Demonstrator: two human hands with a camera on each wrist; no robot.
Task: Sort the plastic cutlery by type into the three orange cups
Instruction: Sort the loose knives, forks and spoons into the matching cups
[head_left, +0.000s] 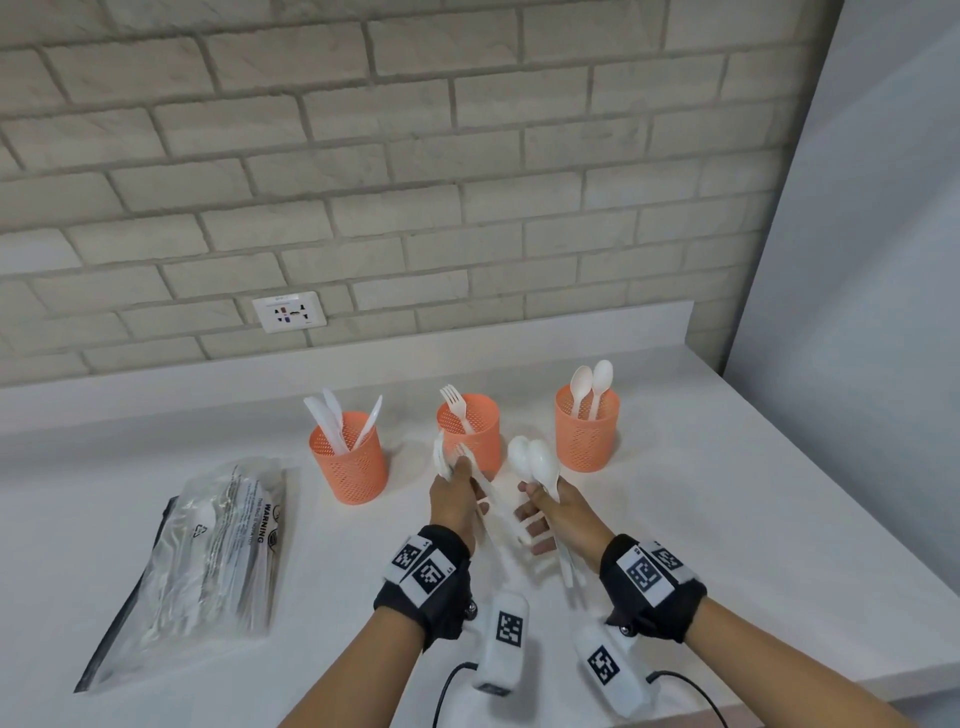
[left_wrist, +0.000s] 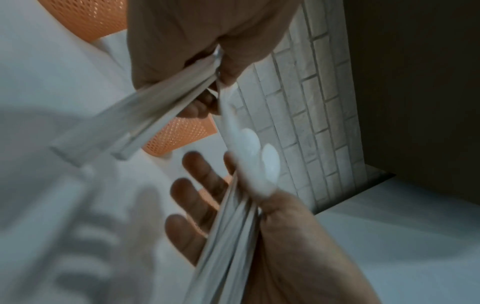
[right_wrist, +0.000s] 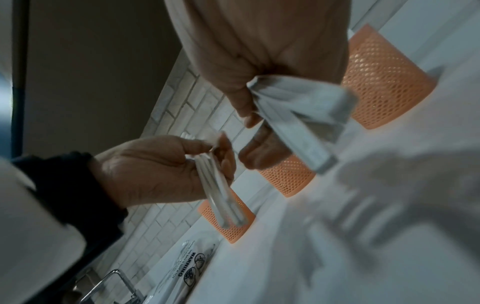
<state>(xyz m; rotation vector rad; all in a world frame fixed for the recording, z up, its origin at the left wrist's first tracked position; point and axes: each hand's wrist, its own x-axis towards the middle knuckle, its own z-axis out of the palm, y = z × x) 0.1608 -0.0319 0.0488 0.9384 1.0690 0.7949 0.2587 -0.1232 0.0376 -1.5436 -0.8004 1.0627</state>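
I see both hands raised above the table (head_left: 675, 519) before the cups. My left hand (head_left: 453, 499) grips forks (head_left: 451, 460); my right hand (head_left: 558, 512) pinches white spoons (head_left: 532, 457), bowls up.

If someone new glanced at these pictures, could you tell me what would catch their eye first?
Probably the three orange cups in a row near the brick wall: knives in the left one, a fork in the middle, spoons in the right. In front of them, the left hand grips a bunch of cutlery with a fork showing, while the right hand holds spoons. A clear plastic bag lies at the left.
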